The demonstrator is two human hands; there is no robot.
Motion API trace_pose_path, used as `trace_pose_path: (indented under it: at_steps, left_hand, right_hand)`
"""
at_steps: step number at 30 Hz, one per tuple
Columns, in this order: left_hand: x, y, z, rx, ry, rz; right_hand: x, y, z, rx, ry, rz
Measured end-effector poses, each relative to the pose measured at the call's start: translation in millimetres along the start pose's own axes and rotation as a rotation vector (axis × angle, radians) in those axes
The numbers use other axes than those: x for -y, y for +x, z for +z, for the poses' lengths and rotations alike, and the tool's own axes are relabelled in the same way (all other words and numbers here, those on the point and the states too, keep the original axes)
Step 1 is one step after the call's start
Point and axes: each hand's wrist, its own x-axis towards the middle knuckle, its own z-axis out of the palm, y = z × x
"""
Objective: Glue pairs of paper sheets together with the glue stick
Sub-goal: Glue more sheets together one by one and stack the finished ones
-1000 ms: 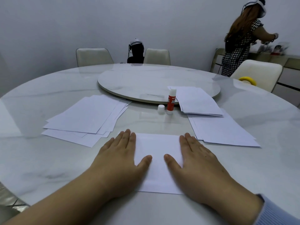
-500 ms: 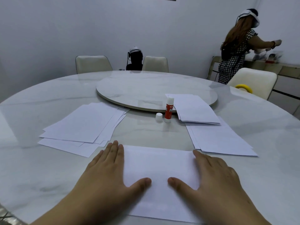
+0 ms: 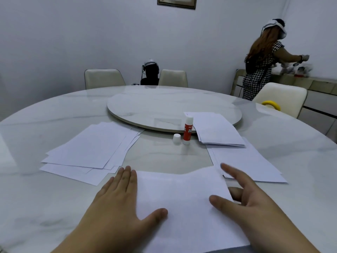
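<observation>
Nearest the viewer, a person's left hand (image 3: 116, 203) lay flat, fingers straight and together, its thumb pressing on the left edge of a white rectangular sheet of paper (image 3: 180, 201) on the round, pale marble-patterned table (image 3: 54, 114). The right hand (image 3: 249, 203) was at the sheet's right edge, fingers spread and blurred, the thumb on top of the paper and at least one finger tucked beneath the lifted edge, so it appeared to pinch that edge lightly. The sheet's far edge bowed upward slightly. To the left, just beyond the left hand, a loose fanned pile of white sheets (image 3: 87, 152) lay flat on the table. To the right, beyond the right hand, a second spread of white paper (image 3: 249, 161) rested on the table, and a smaller neat stack of white sheets (image 3: 217, 130) sat partly over it and partly over the rim of a round marble turntable (image 3: 164, 108) at the table's centre. Between the piles, a red and white glue stick (image 3: 187, 131) stood upright and uncapped, with its small white cap (image 3: 176, 138) just beside it on the left. Further back, cream upholstered chairs (image 3: 104, 78) ringed the table, one on the right carrying a yellow ring (image 3: 271, 104). A dark headset on a stand (image 3: 150, 72) sat between two chairs. Against the far right wall, another person in a black and white patterned dress (image 3: 260, 70) reached over a sideboard (image 3: 310, 84).
</observation>
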Motion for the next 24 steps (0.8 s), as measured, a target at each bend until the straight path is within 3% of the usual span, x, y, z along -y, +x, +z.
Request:
trace_pose_path:
  at_steps: [2,4,6,7,12,16,24]
  left_hand:
    - [1,2,0,-0.030,-0.102,0.008]
    - [5,5,-6,-0.095,-0.350,-0.014]
    - [17,12,-15,-0.224,-0.594,-0.103]
    - [28,18,-19,-0.289,-0.603,-0.126]
    - [75,58,-31,-0.294,-0.101,-0.095]
    - [75,64,-18,-0.285,-0.072,-0.142]
    - [73,59,-18,-0.373,-0.118,-0.053]
  right_hand:
    - [4,1,-5,0.032,-0.121,-0.069]
    - [12,3,-15,0.032,-0.242,-0.134]
    - [25,4,-32,-0.004,-0.201,-0.225]
    - [34,4,-41,-0.079,-0.113,-0.284]
    - [58,43,-89,-0.494,0.312,-0.408]
    - [55,112,-86,-0.606,0.638,-0.263]
    - [28,184,-25,-0.669,0.833,0.184]
